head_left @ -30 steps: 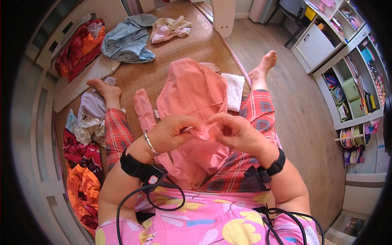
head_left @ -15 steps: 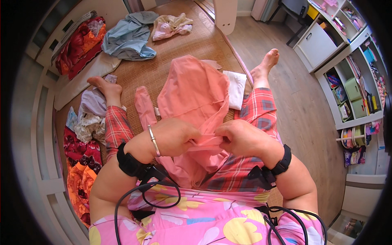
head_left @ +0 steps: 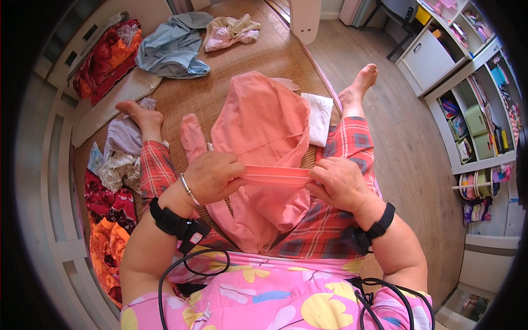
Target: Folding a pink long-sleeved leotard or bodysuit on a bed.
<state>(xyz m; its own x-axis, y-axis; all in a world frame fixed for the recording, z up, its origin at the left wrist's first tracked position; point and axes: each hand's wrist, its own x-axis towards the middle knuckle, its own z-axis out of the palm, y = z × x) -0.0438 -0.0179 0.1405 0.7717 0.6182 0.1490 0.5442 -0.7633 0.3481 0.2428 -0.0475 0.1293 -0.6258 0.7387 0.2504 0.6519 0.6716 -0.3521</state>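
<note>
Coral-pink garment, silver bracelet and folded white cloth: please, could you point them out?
Coral-pink garment (head_left: 261, 118), head view: its broad spread panel.
Silver bracelet (head_left: 189, 190), head view: middle of its band.
Folded white cloth (head_left: 318, 119), head view: its upper face.

The bare left hand (head_left: 214, 177) and bare right hand (head_left: 341, 184) cover both ends of the stretched salmon-pink fabric band (head_left: 278, 175), hiding some fingertips; whether it joins the rumpled salmon-pink cloth garment (head_left: 261, 121) is unclear. That garment conceals parts of the red-and-grey plaid trousers (head_left: 352, 137). The lower edge crops the pink yellow-patterned shirt (head_left: 324, 311); the upper edge crops the dark grey chair (head_left: 393, 14). Many objects on the white shelf unit (head_left: 444, 132) are too small to identify.
</note>
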